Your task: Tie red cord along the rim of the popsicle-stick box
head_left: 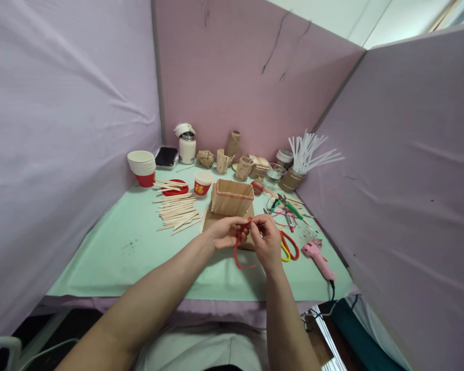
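We see a bare left forearm (154,288) and a bare right forearm (286,319), both smooth in outline and narrowing toward uncovered wrists, which lead into a bare left hand (229,233) and a bare right hand (268,239) with slim, ungloved fingers (260,219). Below, we make out a pale, off-white cloth garment (193,350), soft and creased with loose folds, though we cannot tell its cut. At its bottom middle we find a small black patch (222,368) with a curved upper edge, its nature unclear.
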### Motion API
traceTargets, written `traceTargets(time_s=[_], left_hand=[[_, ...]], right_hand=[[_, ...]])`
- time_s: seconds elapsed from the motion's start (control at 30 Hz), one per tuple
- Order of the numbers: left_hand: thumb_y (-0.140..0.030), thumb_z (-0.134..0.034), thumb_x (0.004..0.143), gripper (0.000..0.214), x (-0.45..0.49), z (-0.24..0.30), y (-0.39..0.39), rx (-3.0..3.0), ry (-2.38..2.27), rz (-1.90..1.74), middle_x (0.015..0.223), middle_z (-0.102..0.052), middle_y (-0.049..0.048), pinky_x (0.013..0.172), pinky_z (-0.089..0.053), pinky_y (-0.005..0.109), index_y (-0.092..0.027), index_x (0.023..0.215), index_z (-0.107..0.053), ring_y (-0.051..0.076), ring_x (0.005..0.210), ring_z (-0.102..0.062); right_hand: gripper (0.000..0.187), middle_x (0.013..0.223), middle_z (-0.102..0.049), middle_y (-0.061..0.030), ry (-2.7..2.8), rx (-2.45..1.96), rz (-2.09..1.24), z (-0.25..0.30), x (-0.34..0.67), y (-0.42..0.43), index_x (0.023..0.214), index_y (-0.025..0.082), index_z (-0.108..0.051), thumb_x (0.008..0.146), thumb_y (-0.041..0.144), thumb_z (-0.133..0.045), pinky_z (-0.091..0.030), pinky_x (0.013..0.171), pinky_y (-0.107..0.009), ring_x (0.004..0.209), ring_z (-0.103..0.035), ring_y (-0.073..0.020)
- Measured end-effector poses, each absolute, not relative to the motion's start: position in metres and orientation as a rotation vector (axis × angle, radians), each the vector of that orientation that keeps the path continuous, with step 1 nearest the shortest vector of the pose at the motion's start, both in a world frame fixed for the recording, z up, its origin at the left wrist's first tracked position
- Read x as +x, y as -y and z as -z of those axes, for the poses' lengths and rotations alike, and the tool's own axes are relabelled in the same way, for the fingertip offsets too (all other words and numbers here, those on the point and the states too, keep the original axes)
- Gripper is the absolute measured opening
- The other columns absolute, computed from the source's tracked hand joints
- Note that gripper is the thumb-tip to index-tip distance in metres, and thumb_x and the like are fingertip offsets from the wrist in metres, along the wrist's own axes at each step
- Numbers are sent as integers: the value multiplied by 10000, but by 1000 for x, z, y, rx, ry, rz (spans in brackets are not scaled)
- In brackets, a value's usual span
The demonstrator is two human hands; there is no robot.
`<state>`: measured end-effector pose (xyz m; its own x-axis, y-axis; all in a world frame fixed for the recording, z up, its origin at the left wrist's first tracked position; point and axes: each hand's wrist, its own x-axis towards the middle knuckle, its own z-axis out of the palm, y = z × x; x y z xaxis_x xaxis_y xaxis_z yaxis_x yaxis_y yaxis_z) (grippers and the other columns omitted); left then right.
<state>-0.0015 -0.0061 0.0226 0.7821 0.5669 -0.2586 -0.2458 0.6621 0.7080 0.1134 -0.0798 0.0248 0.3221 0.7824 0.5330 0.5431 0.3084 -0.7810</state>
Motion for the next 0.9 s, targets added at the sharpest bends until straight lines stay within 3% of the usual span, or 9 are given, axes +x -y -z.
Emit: traceTargets(time_s=[0.1,0.27,0.5,0.63,0.9], left_hand=[[-207,-702,635,154,-3,-22,5,698,-449,-479,664,-537,17,491,-357,184,-120,739,-629,64,574,-473],[-260,-714,624,211,4,-20,10,1083,-602,-828,646,-527,-20,500,-326,182,-113,735,-610,39,526,-415],[-214,-686,616,178,9,-21,11,1324,-645,-941,709,-594,-1,660,-413,233,-123,730,-584,97,670,-531],[-182,-631,666,92,8,-20,16,1536,-676,-1022,723,-615,0,664,-427,237,-142,738,-591,113,691,-550],[-142,-584,677,35,9,-19,23,1634,-752,-985,637,-584,-27,581,-411,215,-155,698,-559,98,601,-523]], right_hand=[[127,800,-534,-25,1281,-1278,-314,-21,113,77,777,190,-537,818,307,-511,-428,695,-278,756,-519,-144],[164,827,-579,-27,1173,-1282,-478,-16,116,74,835,187,-572,772,338,-586,-435,711,-286,793,-548,-155],[221,700,-569,6,1070,-1333,-624,-21,122,77,774,182,-595,743,401,-608,-372,589,-253,617,-474,-118],[236,662,-556,16,1001,-1332,-709,-18,124,77,729,174,-594,720,407,-622,-332,560,-240,584,-441,-106],[271,547,-410,61,689,-1159,-704,-6,125,71,648,176,-508,694,408,-641,-268,498,-222,502,-347,-70]])
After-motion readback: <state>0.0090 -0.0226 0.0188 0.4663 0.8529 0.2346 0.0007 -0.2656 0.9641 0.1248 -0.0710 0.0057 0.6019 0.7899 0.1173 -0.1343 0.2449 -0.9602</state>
